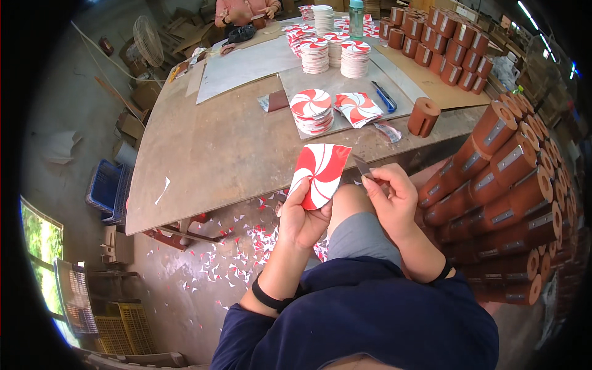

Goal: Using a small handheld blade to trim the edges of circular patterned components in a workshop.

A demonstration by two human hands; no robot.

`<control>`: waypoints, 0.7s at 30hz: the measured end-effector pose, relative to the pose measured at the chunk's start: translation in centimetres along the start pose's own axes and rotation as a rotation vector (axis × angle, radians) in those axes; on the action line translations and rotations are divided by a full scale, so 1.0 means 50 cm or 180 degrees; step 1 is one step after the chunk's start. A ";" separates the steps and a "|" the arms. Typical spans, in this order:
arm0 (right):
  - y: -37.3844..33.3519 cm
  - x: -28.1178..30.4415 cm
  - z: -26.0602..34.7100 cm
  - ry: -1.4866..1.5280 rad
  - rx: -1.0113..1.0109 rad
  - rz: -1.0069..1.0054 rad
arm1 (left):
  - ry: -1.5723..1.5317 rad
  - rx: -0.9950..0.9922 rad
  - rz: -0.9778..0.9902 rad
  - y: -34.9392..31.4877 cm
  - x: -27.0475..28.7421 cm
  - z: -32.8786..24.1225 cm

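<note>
My left hand (302,217) holds a red-and-white swirl card (316,176), thumb on its face, above my lap. Its lower edge is rounded; a square corner remains at the upper right. Close to that corner, my right hand (393,196) pinches a dark, flat blade (362,165), its tip apart from the card. On the table beyond, a stack of round swirl discs (311,103) stands beside a pile of squarish swirl cards (357,109). A blue utility knife (385,97) lies to the right of the pile.
Brown cylinders (512,161) are stacked high close on my right; one slotted cylinder (424,116) stands at the table edge. Taller disc stacks (315,57) and a water bottle (356,20) are farther back. Paper scraps (246,243) litter the floor. A person (246,9) sits across the table.
</note>
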State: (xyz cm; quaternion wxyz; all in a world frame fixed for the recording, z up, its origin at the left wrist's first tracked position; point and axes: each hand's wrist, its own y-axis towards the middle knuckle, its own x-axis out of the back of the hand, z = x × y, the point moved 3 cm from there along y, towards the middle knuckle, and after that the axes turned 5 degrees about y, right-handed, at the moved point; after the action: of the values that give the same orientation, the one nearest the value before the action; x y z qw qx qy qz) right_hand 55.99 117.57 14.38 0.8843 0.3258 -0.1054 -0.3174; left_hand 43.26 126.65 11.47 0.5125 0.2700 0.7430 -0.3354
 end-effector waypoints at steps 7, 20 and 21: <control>-0.003 -0.031 0.063 -0.1324 0.1916 0.0179 | -0.0101 -0.0106 -0.0126 -0.016 -0.012 0.012; -0.012 -0.059 0.071 -0.1862 0.2355 0.0207 | -0.0099 -0.0030 0.0049 -0.015 0.001 0.024; -0.010 -0.059 0.071 -0.1868 0.2373 0.0196 | -0.0174 -0.0002 0.0020 -0.015 0.003 0.023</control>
State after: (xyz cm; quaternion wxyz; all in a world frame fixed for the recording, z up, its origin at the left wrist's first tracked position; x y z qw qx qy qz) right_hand 52.08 117.34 16.85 0.6490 0.5141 -0.4672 -0.3102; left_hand 43.34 125.29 11.18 0.5337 0.2629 0.7279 -0.3408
